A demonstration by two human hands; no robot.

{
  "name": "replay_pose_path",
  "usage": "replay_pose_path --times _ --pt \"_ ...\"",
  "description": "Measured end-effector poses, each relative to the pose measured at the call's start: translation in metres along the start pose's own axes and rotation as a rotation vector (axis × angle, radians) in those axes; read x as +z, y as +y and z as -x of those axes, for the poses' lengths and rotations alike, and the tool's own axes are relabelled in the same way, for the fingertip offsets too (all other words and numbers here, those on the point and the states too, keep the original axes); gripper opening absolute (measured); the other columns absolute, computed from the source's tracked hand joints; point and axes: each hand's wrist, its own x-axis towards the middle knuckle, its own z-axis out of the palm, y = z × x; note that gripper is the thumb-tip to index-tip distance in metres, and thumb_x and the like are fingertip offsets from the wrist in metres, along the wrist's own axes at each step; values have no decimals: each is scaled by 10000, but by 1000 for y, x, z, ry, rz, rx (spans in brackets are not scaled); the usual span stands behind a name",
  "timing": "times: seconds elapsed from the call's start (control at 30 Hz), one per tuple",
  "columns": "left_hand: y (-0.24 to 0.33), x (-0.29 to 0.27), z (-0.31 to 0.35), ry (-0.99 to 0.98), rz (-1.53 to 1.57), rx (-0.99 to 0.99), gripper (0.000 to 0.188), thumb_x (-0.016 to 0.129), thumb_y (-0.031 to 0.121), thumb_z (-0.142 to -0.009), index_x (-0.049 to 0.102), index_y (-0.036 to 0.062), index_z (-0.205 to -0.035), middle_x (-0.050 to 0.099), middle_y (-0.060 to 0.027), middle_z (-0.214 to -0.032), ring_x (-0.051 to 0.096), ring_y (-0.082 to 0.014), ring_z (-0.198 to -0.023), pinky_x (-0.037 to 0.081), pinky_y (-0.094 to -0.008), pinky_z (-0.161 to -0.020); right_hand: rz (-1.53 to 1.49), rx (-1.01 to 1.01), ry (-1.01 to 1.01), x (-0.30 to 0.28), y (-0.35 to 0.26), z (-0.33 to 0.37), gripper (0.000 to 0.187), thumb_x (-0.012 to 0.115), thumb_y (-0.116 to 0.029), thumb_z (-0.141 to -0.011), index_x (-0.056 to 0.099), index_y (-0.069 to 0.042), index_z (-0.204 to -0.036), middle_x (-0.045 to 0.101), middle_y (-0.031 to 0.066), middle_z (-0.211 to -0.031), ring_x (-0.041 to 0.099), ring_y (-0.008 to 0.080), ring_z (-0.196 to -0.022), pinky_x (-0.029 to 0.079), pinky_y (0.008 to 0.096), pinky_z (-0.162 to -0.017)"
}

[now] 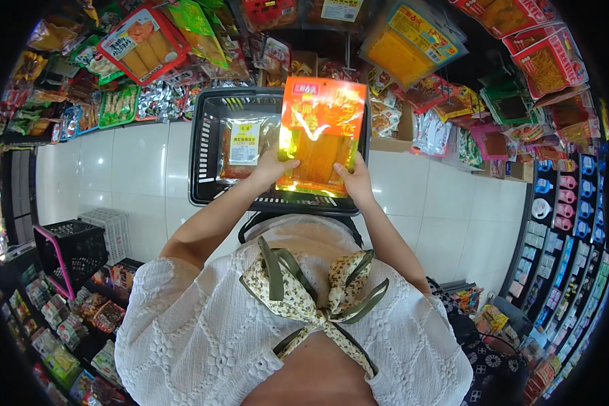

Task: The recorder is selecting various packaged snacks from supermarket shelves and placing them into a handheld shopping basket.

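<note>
Nearest the camera is the person's white knitted top point(203, 331) with a patterned scarf point(318, 298) knotted at the chest. Both bare forearms rise from the lower edge and converge toward the centre of the view.

The left hand point(274, 169) and the right hand point(355, 181) hold an orange snack packet point(320, 135) between them. Each hand's grip is clamped on a lower corner of the packet: thumbs lie on the front face, and the remaining fingers are hidden behind it. The packet stands roughly upright with its printed face toward the camera, a position that appears suited to reading or checking the front panel. A clear window in the lower half shows pale yellow strips inside.

The packet is held directly above a black shopping basket point(206, 162), which sits in front of the torso; how the basket is carried cannot be determined. The wrists are level and the elbows bent outward, keeping the packet over the basket opening. Inside the basket, left of the held packet, lies a clear bag point(245, 145) with a white label.

Beyond the basket is a white tiled floor point(115, 169). A second black basket point(74, 250) with a pink handle rests at lower left. Hanging packets point(142, 47) fill the racks above, and display shelves point(575, 216) line the right side.
</note>
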Motion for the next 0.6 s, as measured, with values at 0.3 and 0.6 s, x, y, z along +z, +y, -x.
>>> replay_pose_path --times 0.3,0.6 --pt "63 -28 -42 190 -247 -77 742 677 188 -699 274 -1 -1293 389 -211 -1268 383 -287 -1183 325 -329 -958 61 57 27 -44 15 -23 855 645 -96 -716 89 -125 -1365 449 204 -1152 514 237 -954 442 308 -791" --pt "303 -55 -120 493 -194 852 655 666 170 -716 332 -1 -1253 406 -190 -1234 435 -274 -1126 365 -336 -930 -54 -505 245 -107 -200 -140 659 591 -128 -793 216 -52 -1329 402 204 -1232 437 262 -1120 380 330 -908"
